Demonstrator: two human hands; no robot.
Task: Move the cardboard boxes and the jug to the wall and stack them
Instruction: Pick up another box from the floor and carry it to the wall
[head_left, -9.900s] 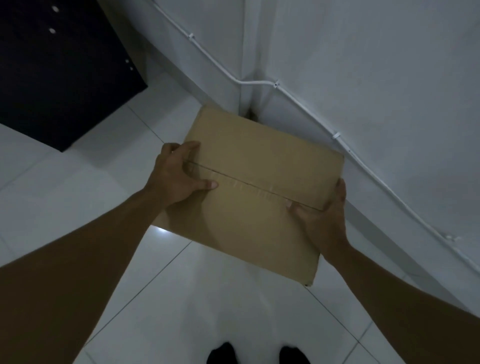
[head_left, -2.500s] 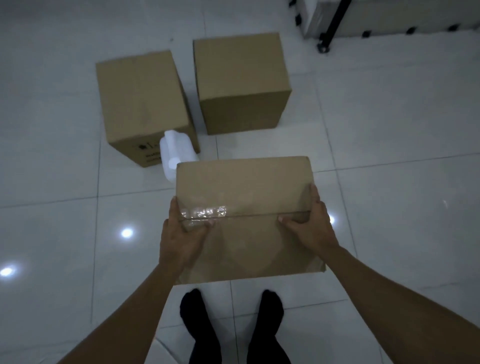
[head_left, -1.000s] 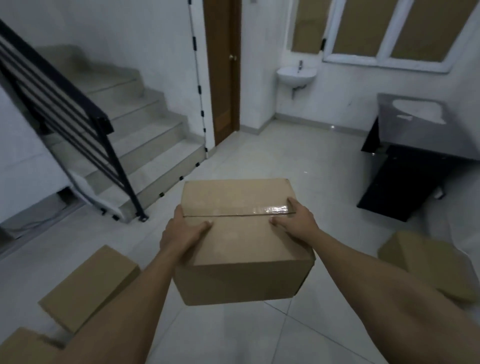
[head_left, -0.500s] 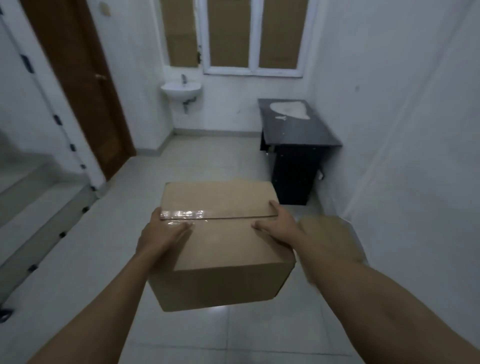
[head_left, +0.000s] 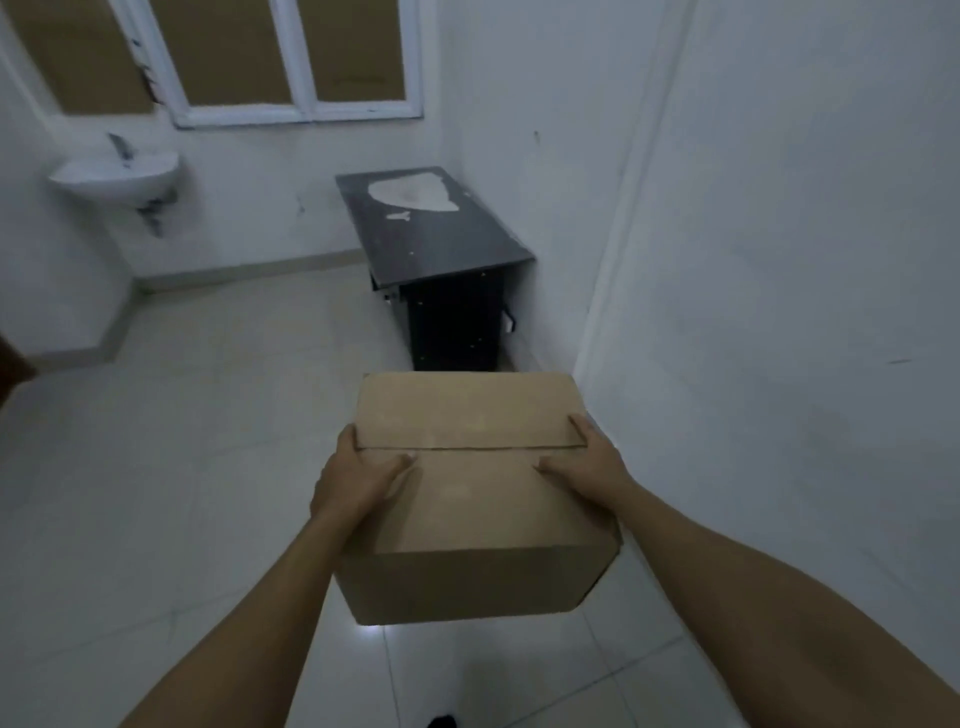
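Observation:
I carry a brown cardboard box (head_left: 472, 499) in mid-air in front of me, above the white tiled floor. My left hand (head_left: 358, 478) grips its left top edge, thumb lying on the lid. My right hand (head_left: 587, 465) grips the right top edge, thumb on the lid too. The box's top seam runs between my hands. The white wall (head_left: 779, 312) stands close on the right of the box. The box placed earlier by the wall is hidden behind the one I hold. The jug and the other boxes are out of view.
A black desk (head_left: 436, 244) stands against the right wall just beyond the box. A white wall sink (head_left: 117, 174) hangs at the far left under a window (head_left: 234, 62). Open tiled floor (head_left: 197, 415) spreads to the left.
I have turned right and moved toward the wall with the box held in both hands. The box lying by the wall has slipped out of sight behind the carried one.

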